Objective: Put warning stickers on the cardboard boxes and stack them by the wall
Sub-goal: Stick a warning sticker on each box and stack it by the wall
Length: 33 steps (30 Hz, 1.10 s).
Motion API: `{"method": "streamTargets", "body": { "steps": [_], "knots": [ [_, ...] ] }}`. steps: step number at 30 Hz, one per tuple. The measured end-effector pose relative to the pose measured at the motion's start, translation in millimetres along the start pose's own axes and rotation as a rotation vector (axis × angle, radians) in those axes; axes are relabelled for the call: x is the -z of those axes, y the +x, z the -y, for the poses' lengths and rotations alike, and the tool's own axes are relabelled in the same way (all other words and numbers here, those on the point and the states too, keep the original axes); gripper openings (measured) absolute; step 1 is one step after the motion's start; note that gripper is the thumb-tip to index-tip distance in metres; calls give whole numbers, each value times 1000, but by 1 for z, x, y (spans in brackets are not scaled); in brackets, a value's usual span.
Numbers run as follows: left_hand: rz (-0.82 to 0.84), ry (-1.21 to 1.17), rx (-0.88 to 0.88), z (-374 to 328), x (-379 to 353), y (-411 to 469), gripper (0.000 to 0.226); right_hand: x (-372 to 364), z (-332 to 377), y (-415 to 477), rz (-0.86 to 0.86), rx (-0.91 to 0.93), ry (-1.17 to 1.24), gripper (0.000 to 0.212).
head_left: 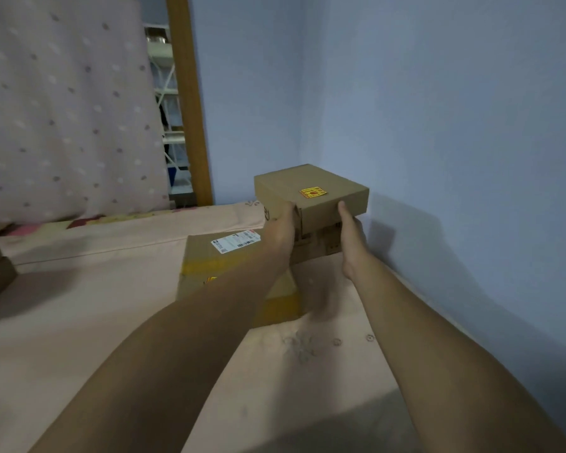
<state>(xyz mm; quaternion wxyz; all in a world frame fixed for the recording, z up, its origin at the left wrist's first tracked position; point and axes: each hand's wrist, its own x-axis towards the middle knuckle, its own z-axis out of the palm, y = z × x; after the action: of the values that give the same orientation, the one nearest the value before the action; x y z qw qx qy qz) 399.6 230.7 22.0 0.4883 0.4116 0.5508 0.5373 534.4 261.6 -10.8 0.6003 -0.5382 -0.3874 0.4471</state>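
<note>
As left hand and right hand clamp it, the cardboard box looks matte.

Worn on the head; a single wide-angle view. Looks forward and down along both outstretched forearms, across the pink bed toward the blue wall on the right. Sits above and behind the left hand and right hand, placing them near mid-frame at the far reach of the arms, where both hold the stickered box. Close enough to fill the lower half with forearms and sheet. Leans sideways, slanting the wooden frame and the dotted cloth at upper left. Softens with blur toward the edges.
</note>
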Motion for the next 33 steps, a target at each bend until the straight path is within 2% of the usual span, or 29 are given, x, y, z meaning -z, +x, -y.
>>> {"method": "streamTargets", "body": {
  "steps": [6,10,14,18,21,23,26,30,33],
  "knots": [
    [10,17,-34,-22,21,-7,82,-19,15,-24,-26,32,39,66],
    [7,57,-11,-34,41,-18,71,-34,15,-40,-7,23,52,70],
    [-63,111,25,-29,72,-17,71,-56,0,-59,47,-39,30,72],
    [-113,166,34,-21,96,-16,54,-77,-16,-72,73,-78,12,69],
    [-152,193,29,-16,111,-9,59,-85,-17,-77,90,-82,-37,80],
    [-171,218,17,-15,116,-1,68,-85,-10,-78,36,-98,-42,89],
    [-184,271,-20,-19,115,2,63,-77,4,-74,-48,-5,36,77],
    [-196,327,-83,-23,113,8,50,-74,11,-74,23,93,-29,53],
    [-247,342,-96,-18,122,17,47,-74,6,-76,7,122,-65,46]
  ]
}}
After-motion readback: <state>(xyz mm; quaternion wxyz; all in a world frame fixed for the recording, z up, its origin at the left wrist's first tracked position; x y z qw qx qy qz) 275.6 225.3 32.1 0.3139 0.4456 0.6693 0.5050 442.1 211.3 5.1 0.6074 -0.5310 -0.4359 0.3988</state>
